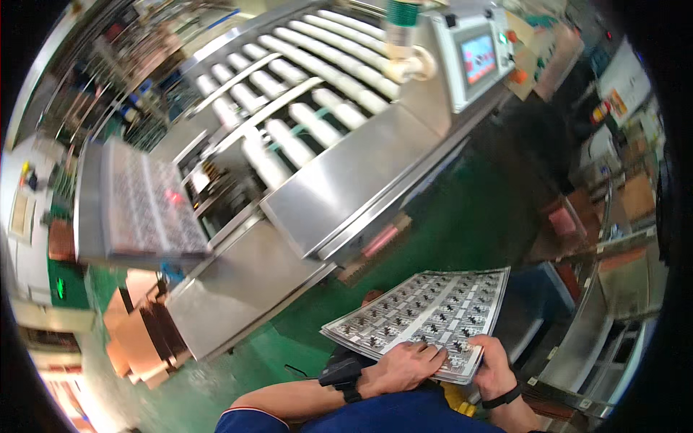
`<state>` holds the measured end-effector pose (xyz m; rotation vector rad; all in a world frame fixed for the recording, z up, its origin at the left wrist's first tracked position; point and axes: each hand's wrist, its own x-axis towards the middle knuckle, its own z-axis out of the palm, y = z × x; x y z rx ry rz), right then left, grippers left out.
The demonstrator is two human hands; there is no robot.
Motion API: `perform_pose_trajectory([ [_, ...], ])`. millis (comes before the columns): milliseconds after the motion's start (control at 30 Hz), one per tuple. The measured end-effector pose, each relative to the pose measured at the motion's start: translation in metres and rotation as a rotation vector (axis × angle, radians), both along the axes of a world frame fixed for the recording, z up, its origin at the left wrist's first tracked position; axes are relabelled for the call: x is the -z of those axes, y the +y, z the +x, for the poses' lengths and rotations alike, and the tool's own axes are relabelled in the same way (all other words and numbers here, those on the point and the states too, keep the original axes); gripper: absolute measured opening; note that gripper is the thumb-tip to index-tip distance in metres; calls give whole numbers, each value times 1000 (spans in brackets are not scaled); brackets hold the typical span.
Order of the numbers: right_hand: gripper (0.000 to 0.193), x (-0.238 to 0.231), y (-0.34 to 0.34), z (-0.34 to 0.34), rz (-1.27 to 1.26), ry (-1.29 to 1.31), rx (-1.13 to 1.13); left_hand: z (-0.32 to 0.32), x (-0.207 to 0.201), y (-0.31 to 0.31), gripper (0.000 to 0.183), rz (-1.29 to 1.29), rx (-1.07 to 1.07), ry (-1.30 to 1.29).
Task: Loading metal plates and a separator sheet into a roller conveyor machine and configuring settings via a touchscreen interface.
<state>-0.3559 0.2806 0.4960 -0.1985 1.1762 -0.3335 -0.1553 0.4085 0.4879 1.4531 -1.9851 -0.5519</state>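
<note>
A thin stack of patterned circuit board panels (422, 310), grey and white with rows of black marks, is tilted in front of my body. My left hand (404, 368) lies across its near edge with bent fingers on the top face; its thumb is hidden. At the near right corner, my right hand (494, 366) grips the stack with the thumb on top and the other fingers mostly underneath. My left wrist has a dark, bulky device (343, 372) on it, and a black band (503, 397) circles the right one.
A steel machine with white rollers (310, 54) and a control screen (478, 59) stands ahead. Similar panels (148, 198) lean at its left end. Brown cardboard pieces (137, 339) are on the green floor (289, 346). Metal racks (599, 325) stand at the right.
</note>
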Motion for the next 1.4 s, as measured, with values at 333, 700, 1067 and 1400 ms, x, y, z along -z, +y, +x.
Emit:
perform_pose_trajectory([
  [333, 56, -70, 89, 21, -150, -58, -124, -19, -27, 110, 45, -202, -290, -3],
  [700, 61, -168, 293, 115, -278, -29, -118, 82, -89, 292, 55, -319, -149, 102],
  [1067, 52, -191, 495, 284, -549, 6, -242, 238, -83, 500, 54, -701, -264, 189],
  [1400, 44, -138, 544, 432, -469, 21, -610, 342, -1, 564, 14, -652, -631, 517],
])
